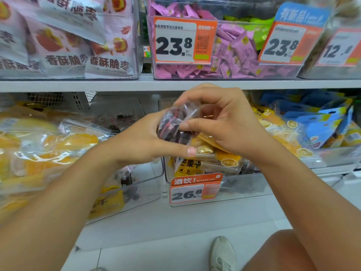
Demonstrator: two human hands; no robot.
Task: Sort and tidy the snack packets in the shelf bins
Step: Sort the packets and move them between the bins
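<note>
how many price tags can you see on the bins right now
4. One on the pink sweets bin, one to its right, one at the far right edge, one on the lower bin under the hands. Others may be hidden.

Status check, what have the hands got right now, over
Left hand and right hand both gripping clear packets of dark snack. Held above mango bin. Nothing blocking.

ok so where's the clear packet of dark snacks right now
The clear packet of dark snacks is mid-frame in the head view, held between the left hand and right hand, above the 26.8 price tag.
</note>
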